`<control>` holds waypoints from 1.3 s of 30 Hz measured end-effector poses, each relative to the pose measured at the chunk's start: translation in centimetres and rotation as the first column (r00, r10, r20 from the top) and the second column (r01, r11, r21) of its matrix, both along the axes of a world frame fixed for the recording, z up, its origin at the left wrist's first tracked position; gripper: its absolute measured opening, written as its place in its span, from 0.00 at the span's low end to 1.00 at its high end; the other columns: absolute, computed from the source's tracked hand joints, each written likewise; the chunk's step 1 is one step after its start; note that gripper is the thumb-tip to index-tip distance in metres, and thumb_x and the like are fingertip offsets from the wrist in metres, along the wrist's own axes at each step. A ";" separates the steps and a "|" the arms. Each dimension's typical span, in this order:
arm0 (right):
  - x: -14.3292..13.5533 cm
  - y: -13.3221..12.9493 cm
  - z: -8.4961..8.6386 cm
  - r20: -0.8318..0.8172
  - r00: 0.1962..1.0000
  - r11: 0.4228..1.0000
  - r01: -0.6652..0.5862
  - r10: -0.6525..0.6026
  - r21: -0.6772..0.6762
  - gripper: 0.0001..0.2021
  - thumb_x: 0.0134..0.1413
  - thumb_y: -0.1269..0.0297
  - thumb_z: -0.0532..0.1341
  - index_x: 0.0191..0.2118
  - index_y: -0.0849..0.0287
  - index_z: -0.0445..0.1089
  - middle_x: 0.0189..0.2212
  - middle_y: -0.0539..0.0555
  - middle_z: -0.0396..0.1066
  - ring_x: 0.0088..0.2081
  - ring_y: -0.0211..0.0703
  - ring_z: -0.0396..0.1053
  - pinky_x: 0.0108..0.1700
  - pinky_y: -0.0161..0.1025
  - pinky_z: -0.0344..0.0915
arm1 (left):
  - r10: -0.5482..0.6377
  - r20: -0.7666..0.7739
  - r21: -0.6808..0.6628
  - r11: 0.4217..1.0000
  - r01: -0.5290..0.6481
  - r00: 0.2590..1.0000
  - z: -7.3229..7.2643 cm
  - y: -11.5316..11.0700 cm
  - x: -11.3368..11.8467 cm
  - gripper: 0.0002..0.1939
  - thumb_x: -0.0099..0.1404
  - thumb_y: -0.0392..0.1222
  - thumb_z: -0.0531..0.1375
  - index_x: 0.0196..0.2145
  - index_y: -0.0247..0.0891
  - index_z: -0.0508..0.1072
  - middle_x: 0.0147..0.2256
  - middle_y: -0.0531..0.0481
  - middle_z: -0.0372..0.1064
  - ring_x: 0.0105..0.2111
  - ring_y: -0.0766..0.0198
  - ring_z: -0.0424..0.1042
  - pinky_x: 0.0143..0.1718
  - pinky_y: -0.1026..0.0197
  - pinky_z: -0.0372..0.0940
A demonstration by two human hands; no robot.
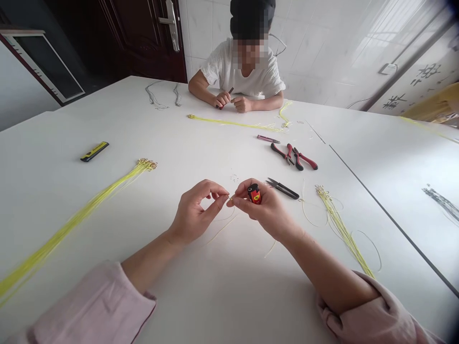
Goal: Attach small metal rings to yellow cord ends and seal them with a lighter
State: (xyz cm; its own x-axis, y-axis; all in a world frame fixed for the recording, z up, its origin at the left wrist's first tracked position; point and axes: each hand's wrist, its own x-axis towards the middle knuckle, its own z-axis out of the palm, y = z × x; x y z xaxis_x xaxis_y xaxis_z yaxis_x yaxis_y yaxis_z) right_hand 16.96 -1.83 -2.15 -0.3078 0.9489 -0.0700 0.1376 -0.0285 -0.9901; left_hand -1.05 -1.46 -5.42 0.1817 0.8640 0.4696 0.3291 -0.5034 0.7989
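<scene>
My left hand [193, 209] and my right hand [268, 212] meet over the middle of the white table [222, 286], fingertips almost touching. Both pinch a thin pale-yellow cord [221, 231] whose loose ends hang below. A tiny gold-coloured piece shows between the fingertips, too small to make out. Tucked in my right hand is a red and black lighter [255, 195], its top facing up. Just beyond that hand lie black thread snips [282, 188]. Tiny bits [234, 177] are scattered on the table ahead of my fingers.
Left: a bundle of yellow cords [96, 203] with metal ends and a yellow utility knife [94, 151]. Right: another cord bundle [342, 229]. Ahead: red-handled pliers [304, 160], cutters [283, 154] and a pink pen-like tool [268, 139]. Across the table sits a person [247, 79], hands on a small dark tool.
</scene>
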 end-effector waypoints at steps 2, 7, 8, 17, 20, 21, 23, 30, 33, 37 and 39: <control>0.1 0.0 0.2 0.045 0.999 0.999 -0.021 0.020 0.027 0.06 0.52 0.61 0.61 0.35 0.56 0.67 0.32 0.52 0.74 0.30 0.37 0.64 0.27 0.34 0.54 | -0.001 -0.004 -0.019 1.000 0.001 1.000 -0.1 0.0 0.0 0.04 0.64 0.40 0.57 0.33 0.42 0.71 0.30 0.53 0.69 0.31 0.66 0.66 0.36 0.62 0.61; 0.1 0.1 0.5 0.179 0.984 0.998 -0.019 0.006 0.067 0.07 0.51 0.59 0.60 0.31 0.56 0.70 0.24 0.49 0.65 0.24 0.35 0.56 0.24 0.34 0.52 | -0.013 -0.022 -0.073 0.997 0.011 1.000 -0.2 0.1 0.0 0.06 0.64 0.44 0.57 0.33 0.42 0.72 0.32 0.51 0.71 0.33 0.64 0.67 0.37 0.61 0.62; 0.1 0.1 0.5 0.196 0.981 0.997 -0.014 0.000 0.070 0.08 0.51 0.58 0.60 0.30 0.57 0.70 0.22 0.48 0.62 0.23 0.34 0.54 0.24 0.34 0.51 | -0.015 -0.023 -0.075 0.997 0.014 1.000 -0.2 0.1 0.1 0.06 0.64 0.44 0.57 0.33 0.42 0.72 0.32 0.51 0.71 0.33 0.64 0.67 0.37 0.61 0.63; 0.4 0.3 0.1 0.202 0.973 0.994 -0.107 0.111 -0.030 0.08 0.52 0.62 0.56 0.25 0.58 0.59 0.21 0.46 0.46 0.23 0.34 0.43 0.22 0.35 0.43 | -0.090 -0.039 -0.128 0.988 0.085 0.995 -0.5 -0.1 0.2 0.06 0.64 0.43 0.57 0.33 0.42 0.74 0.33 0.50 0.71 0.35 0.63 0.69 0.37 0.61 0.65; 0.5 0.5 -0.2 0.125 0.985 0.992 -0.112 0.119 -0.064 0.10 0.51 0.62 0.56 0.24 0.58 0.56 0.21 0.46 0.44 0.23 0.33 0.42 0.23 0.35 0.42 | -0.098 -0.019 -0.138 0.986 0.094 0.995 -0.4 -0.2 0.2 0.06 0.63 0.43 0.57 0.32 0.42 0.73 0.32 0.50 0.71 0.34 0.62 0.69 0.37 0.60 0.65; 0.5 0.6 -0.3 0.092 0.990 0.992 -0.104 0.110 -0.071 0.10 0.51 0.62 0.56 0.23 0.58 0.56 0.21 0.45 0.44 0.23 0.33 0.41 0.23 0.35 0.42 | -0.099 -0.009 -0.138 0.986 0.097 0.995 -0.4 -0.2 0.2 0.06 0.63 0.43 0.57 0.32 0.42 0.73 0.32 0.50 0.71 0.34 0.62 0.69 0.37 0.60 0.65; 0.6 0.8 -0.4 0.042 0.997 0.994 -0.068 0.071 -0.080 0.10 0.50 0.61 0.57 0.24 0.58 0.57 0.21 0.45 0.45 0.22 0.32 0.42 0.24 0.35 0.43 | -0.092 -0.002 -0.141 0.986 0.091 0.996 -0.3 -0.2 0.3 0.06 0.63 0.43 0.57 0.32 0.42 0.73 0.32 0.51 0.71 0.34 0.63 0.69 0.38 0.60 0.65; 0.9 1.0 -0.4 0.129 0.988 0.995 -0.075 0.084 -0.072 0.12 0.50 0.54 0.60 0.27 0.59 0.65 0.20 0.46 0.48 0.22 0.32 0.44 0.23 0.35 0.44 | -0.086 -0.011 -0.168 0.982 0.083 0.996 -0.2 -0.2 0.2 0.06 0.63 0.45 0.57 0.31 0.43 0.73 0.31 0.52 0.71 0.34 0.63 0.68 0.38 0.60 0.64; 0.9 0.9 -0.5 0.168 0.980 0.994 -0.096 0.105 -0.060 0.12 0.51 0.55 0.59 0.26 0.58 0.64 0.20 0.45 0.46 0.22 0.32 0.43 0.23 0.35 0.42 | -0.098 -0.026 -0.189 0.978 0.091 0.995 -0.2 -0.2 0.1 0.06 0.63 0.44 0.57 0.32 0.43 0.73 0.32 0.53 0.71 0.35 0.63 0.68 0.38 0.61 0.64; 1.0 0.8 -0.8 0.149 0.978 0.988 -0.136 0.146 -0.076 0.13 0.53 0.57 0.58 0.25 0.58 0.59 0.20 0.45 0.44 0.22 0.32 0.42 0.23 0.35 0.41 | -0.116 -0.056 -0.201 0.974 0.103 0.992 -0.3 -0.2 0.2 0.06 0.63 0.43 0.58 0.32 0.43 0.74 0.33 0.52 0.72 0.35 0.63 0.69 0.40 0.60 0.64; 1.2 0.9 -1.0 0.143 0.978 0.986 -0.142 0.152 -0.082 0.13 0.54 0.56 0.58 0.25 0.58 0.59 0.21 0.45 0.45 0.22 0.33 0.42 0.24 0.35 0.42 | -0.106 -0.066 -0.192 0.977 0.092 0.992 -0.3 -0.1 0.3 0.06 0.62 0.44 0.58 0.33 0.43 0.74 0.34 0.52 0.72 0.35 0.62 0.69 0.40 0.60 0.64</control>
